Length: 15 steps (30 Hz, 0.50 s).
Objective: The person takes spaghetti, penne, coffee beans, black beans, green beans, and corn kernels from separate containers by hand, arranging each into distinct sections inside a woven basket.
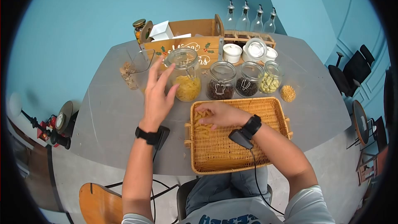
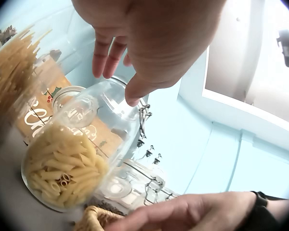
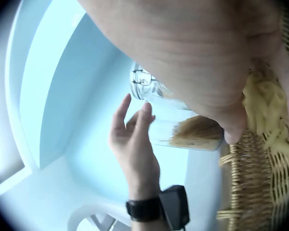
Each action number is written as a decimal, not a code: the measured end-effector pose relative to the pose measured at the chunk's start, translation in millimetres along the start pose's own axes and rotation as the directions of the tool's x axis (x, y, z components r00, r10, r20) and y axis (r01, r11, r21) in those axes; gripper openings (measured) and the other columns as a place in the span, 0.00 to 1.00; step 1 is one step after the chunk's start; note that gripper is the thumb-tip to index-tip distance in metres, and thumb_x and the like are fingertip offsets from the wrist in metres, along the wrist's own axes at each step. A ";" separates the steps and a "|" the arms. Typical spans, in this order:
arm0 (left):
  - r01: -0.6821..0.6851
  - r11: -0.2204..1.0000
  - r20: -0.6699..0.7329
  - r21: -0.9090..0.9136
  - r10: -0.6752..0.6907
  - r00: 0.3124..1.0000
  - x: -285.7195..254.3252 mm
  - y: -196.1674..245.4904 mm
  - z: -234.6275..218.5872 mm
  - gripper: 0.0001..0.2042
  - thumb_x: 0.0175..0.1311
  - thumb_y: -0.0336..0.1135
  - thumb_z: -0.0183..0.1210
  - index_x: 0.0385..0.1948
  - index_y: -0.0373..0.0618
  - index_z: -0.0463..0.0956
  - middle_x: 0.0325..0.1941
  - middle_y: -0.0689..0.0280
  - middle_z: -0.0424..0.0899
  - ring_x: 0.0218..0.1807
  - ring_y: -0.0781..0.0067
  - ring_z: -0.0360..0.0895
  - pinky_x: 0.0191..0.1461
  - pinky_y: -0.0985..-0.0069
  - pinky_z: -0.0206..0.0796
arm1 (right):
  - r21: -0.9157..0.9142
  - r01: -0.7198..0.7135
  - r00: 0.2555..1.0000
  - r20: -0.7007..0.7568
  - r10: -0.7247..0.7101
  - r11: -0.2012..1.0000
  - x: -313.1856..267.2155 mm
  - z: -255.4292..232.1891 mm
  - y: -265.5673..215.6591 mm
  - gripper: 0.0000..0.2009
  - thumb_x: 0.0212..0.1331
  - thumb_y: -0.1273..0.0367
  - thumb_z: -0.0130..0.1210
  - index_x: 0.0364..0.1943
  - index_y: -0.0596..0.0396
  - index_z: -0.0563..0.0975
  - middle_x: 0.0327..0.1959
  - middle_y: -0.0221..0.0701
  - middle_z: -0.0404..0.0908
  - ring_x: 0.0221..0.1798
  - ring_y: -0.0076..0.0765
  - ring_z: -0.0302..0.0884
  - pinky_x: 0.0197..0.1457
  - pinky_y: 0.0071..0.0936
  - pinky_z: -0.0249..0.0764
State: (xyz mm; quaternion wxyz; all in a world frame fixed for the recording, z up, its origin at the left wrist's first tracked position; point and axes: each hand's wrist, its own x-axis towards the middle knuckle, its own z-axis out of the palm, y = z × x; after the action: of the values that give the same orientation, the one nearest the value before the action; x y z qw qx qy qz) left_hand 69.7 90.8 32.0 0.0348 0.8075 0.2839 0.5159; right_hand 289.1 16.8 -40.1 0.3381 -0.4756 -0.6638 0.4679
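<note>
A wide glass jar (image 1: 188,88) with penne in its lower part stands behind the wicker basket (image 1: 232,165). My left hand (image 1: 157,99) is raised at the jar's left side, fingers spread near its rim; in the left wrist view the hand (image 2: 154,43) is over the mouth of the jar (image 2: 67,168), and contact is unclear. Inside the basket's back left corner, my right hand (image 1: 222,114) reaches down to loose penne (image 1: 203,130). The right wrist view shows that hand (image 3: 197,62) with fingers parted around the penne (image 3: 267,108), grip unclear.
Jars of dark contents (image 1: 220,89), (image 1: 248,86) and a jar of pale green pieces (image 1: 270,83) stand right of the penne jar. A clear container (image 1: 141,64) is to its left. Behind are a wooden crate (image 1: 207,45), white pots (image 1: 232,53) and several glass bottles (image 1: 243,20).
</note>
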 end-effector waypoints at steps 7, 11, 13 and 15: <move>0.122 0.992 0.422 -0.039 -0.094 0.902 -48.8 44.2 -16.4 0.31 0.47 0.28 0.76 0.58 0.44 0.78 0.64 0.56 0.70 0.54 0.56 0.77 0.54 0.70 0.73 | -0.321 0.059 0.996 0.088 -0.032 0.945 -40.2 -36.1 -14.9 0.28 0.62 0.68 0.68 0.64 0.62 0.72 0.54 0.46 0.81 0.49 0.37 0.84 0.51 0.30 0.82; 0.241 0.969 0.660 0.062 -0.221 0.718 -68.6 61.0 -18.2 0.41 0.39 0.35 0.81 0.61 0.46 0.72 0.60 0.56 0.68 0.56 0.49 0.75 0.53 0.64 0.74 | -0.612 0.012 0.999 -0.033 -0.041 0.791 -53.3 -12.8 4.3 0.30 0.52 0.68 0.73 0.59 0.64 0.75 0.49 0.47 0.83 0.46 0.46 0.85 0.51 0.34 0.81; 0.168 0.980 0.714 0.105 -0.192 0.673 -70.1 65.0 -15.0 0.42 0.38 0.35 0.81 0.63 0.47 0.70 0.61 0.55 0.67 0.58 0.47 0.74 0.55 0.61 0.74 | -0.668 0.104 0.986 -0.027 -0.165 0.737 -44.6 -5.5 16.4 0.29 0.50 0.68 0.74 0.57 0.64 0.76 0.44 0.46 0.84 0.44 0.49 0.85 0.50 0.35 0.81; 0.042 0.984 0.721 0.172 -0.155 0.675 -72.7 65.6 -8.9 0.42 0.38 0.35 0.81 0.61 0.46 0.70 0.63 0.54 0.64 0.60 0.43 0.73 0.58 0.57 0.73 | -0.562 0.014 1.000 0.022 -0.002 0.827 -27.6 -1.5 7.1 0.26 0.49 0.69 0.74 0.52 0.65 0.78 0.38 0.44 0.85 0.41 0.52 0.85 0.47 0.37 0.81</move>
State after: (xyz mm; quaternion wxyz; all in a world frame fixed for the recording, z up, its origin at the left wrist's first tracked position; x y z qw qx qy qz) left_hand 67.5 -2.1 -0.1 0.1161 0.9299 0.3253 0.1265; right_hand 301.4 -8.1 -46.4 0.1783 -0.5463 -0.7775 0.2555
